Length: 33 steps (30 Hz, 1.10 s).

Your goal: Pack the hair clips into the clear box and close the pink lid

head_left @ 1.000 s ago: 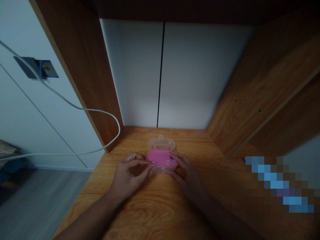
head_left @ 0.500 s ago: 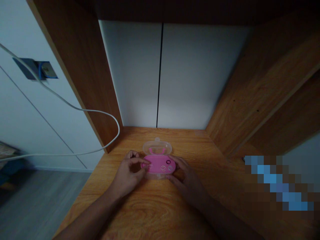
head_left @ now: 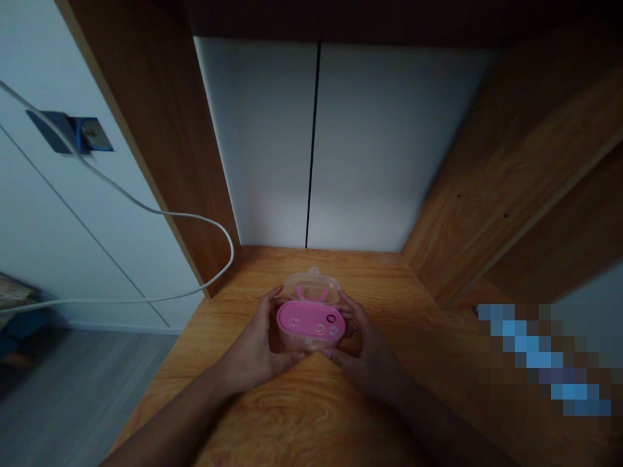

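Observation:
An oval plastic box (head_left: pixel 292 342) with clear walls sits between my two hands. On its top lies a pink tray (head_left: pixel 307 312) bearing several small thin loops: a dark loop (head_left: pixel 331 318) at the right and pale ones around it. The clear lid (head_left: pixel 291 283) stands open behind the tray, with a pink handle (head_left: pixel 312 298) on it. My left hand (head_left: pixel 256 357) wraps round the box's left end, thumb along the front. Around the right end curls my right hand (head_left: pixel 364 350), its thumb at the front edge. Some of its fingers are hidden behind the box.
The wooden surface (head_left: pixel 272 421) carries the box. Wooden panels (head_left: pixel 195 162) rise at left and right, with a white back panel (head_left: pixel 365 149) between them. A white cable (head_left: pixel 228 243) loops in from the left. A blurred blue patch (head_left: pixel 530 350) shows at right.
My left hand has let go of the tray's left edge and now holds the box's left side. The box has shifted slightly right and the tray sits more fully on it.

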Each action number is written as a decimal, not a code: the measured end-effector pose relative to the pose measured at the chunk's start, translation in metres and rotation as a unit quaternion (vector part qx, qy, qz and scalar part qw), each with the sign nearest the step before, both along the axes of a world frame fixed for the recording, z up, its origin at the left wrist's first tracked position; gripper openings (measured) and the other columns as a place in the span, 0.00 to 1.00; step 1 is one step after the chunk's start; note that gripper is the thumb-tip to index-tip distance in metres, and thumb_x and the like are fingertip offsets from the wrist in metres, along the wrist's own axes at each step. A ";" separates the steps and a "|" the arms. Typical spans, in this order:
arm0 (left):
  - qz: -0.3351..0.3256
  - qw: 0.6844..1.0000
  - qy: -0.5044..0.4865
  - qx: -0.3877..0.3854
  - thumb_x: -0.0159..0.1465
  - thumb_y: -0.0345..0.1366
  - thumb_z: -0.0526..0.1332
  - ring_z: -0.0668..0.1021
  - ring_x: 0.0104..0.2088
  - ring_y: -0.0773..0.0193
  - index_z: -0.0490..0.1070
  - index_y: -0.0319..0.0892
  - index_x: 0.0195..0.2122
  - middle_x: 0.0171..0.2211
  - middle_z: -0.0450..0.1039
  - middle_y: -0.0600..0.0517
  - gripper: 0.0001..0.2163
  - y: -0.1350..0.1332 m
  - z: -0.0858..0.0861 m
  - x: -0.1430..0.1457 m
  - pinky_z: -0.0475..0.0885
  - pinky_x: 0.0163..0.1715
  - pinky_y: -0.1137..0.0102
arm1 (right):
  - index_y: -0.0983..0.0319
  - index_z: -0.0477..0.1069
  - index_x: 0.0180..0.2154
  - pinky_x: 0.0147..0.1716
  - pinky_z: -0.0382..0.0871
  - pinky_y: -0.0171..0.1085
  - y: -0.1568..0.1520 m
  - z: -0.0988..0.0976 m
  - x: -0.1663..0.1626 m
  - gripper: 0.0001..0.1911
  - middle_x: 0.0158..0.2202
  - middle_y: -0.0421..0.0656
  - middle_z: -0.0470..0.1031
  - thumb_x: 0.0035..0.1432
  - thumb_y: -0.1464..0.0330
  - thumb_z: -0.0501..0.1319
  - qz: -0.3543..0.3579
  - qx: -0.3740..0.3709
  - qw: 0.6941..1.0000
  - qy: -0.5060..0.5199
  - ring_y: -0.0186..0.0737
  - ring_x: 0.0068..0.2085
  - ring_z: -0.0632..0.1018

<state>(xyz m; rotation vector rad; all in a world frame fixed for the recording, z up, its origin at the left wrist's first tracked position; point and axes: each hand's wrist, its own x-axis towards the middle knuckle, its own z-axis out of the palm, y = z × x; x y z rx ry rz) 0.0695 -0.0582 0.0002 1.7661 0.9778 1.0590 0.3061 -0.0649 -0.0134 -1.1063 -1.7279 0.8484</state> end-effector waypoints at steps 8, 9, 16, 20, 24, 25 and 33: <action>0.018 0.999 -0.022 -0.019 0.57 0.29 0.70 0.74 0.56 0.51 0.37 0.46 0.68 0.56 0.69 0.40 0.47 0.007 -0.014 0.002 0.69 0.56 0.51 | 0.52 0.38 0.69 0.56 0.68 0.54 0.003 -0.001 -0.002 0.53 0.60 0.51 0.67 0.53 0.67 0.70 0.037 -0.015 0.998 0.055 0.49 0.58 0.72; 0.021 0.999 -0.018 -0.016 0.57 0.29 0.70 0.75 0.55 0.51 0.38 0.46 0.68 0.56 0.69 0.40 0.47 0.007 -0.014 0.002 0.70 0.56 0.51 | 0.51 0.36 0.69 0.56 0.68 0.54 0.003 -0.001 -0.002 0.54 0.60 0.51 0.67 0.53 0.67 0.70 0.033 -0.010 0.998 0.053 0.49 0.58 0.72; 0.046 0.999 0.013 0.017 0.55 0.31 0.72 0.76 0.53 0.51 0.40 0.46 0.69 0.53 0.72 0.42 0.48 0.005 -0.011 0.003 0.71 0.54 0.53 | 0.50 0.25 0.69 0.58 0.66 0.54 0.002 0.002 -0.002 0.63 0.60 0.50 0.67 0.51 0.67 0.72 0.025 0.002 0.997 0.077 0.47 0.56 0.74; 0.049 0.998 0.022 0.018 0.55 0.31 0.72 0.74 0.57 0.50 0.42 0.46 0.69 0.59 0.68 0.40 0.48 0.004 -0.010 0.004 0.69 0.57 0.52 | 0.49 0.36 0.70 0.60 0.64 0.55 0.003 0.001 0.002 0.55 0.63 0.49 0.64 0.53 0.67 0.70 0.022 0.017 0.999 0.036 0.48 0.61 0.70; 0.047 0.998 0.041 0.024 0.55 0.31 0.72 0.72 0.59 0.49 0.44 0.47 0.69 0.61 0.66 0.40 0.46 0.003 -0.007 0.002 0.66 0.60 0.51 | 0.49 0.61 0.62 0.63 0.59 0.55 0.006 0.002 0.007 0.36 0.63 0.46 0.64 0.55 0.68 0.69 0.025 0.097 0.994 -0.053 0.50 0.64 0.64; 0.048 0.997 0.051 0.033 0.55 0.31 0.72 0.71 0.60 0.49 0.45 0.47 0.69 0.62 0.65 0.41 0.46 0.003 -0.007 0.002 0.65 0.60 0.51 | 0.49 0.66 0.59 0.63 0.60 0.54 0.006 0.003 0.007 0.31 0.61 0.46 0.66 0.55 0.68 0.69 0.032 0.115 0.991 -0.056 0.50 0.64 0.65; 0.056 0.987 0.106 0.104 0.56 0.35 0.71 0.71 0.60 0.50 0.58 0.49 0.65 0.62 0.66 0.45 0.36 0.005 -0.008 0.000 0.66 0.60 0.54 | 0.49 0.74 0.53 0.59 0.66 0.53 0.010 0.003 0.008 0.20 0.59 0.46 0.69 0.58 0.65 0.67 0.035 0.117 0.991 -0.056 0.49 0.60 0.70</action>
